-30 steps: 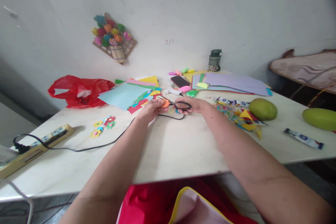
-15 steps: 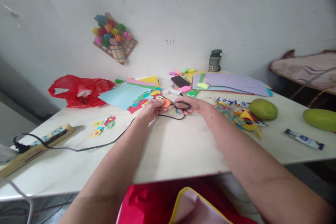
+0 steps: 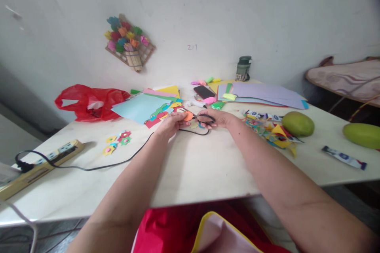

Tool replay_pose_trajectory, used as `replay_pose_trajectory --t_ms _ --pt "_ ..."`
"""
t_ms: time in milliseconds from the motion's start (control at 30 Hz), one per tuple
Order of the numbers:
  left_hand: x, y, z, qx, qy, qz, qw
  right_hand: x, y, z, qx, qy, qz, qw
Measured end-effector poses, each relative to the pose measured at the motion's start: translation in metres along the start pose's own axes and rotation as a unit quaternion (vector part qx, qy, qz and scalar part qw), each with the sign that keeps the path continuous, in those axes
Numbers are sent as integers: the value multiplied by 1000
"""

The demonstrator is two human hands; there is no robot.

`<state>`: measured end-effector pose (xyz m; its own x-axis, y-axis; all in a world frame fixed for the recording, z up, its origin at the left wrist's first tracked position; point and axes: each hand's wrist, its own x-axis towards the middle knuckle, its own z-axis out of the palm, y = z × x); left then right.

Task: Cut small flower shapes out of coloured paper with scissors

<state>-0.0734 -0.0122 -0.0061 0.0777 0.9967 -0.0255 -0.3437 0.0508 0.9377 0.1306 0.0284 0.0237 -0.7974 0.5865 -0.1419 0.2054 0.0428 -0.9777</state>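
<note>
Between the thumb and fingers of my left hand [image 3: 172, 123] is a small rounded piece of orange paper [image 3: 188, 116]. My right hand [image 3: 219, 118] grips the black-handled scissors [image 3: 207, 118], whose blades meet the orange paper. Just beyond my left hand lie wavy-edged coloured paper strips [image 3: 160, 113] on a light blue sheet [image 3: 133, 108]. Several paper flowers [image 3: 118, 142] rest on the table to the left. A white glue gun [image 3: 196, 103] lies behind my hands, its tip close to my right hand.
A black cord [image 3: 118, 164] runs from the power strip [image 3: 44, 166] toward my hands. Paper scraps [image 3: 279, 136] and a green mango [image 3: 297, 123] lie at right, near a white-and-blue tube [image 3: 344, 157]. A red plastic bag [image 3: 109, 101] sits back left, a phone [image 3: 204, 91] at the back.
Both hands stay nearly in place. The orange paper and the scissors shift only very slightly.
</note>
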Motion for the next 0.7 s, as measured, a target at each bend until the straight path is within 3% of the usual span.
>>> replay_pose_trajectory --t_ms 700 --pt "1 0 2 29 22 3 999 6 7 -3 -41 34 -5 999"
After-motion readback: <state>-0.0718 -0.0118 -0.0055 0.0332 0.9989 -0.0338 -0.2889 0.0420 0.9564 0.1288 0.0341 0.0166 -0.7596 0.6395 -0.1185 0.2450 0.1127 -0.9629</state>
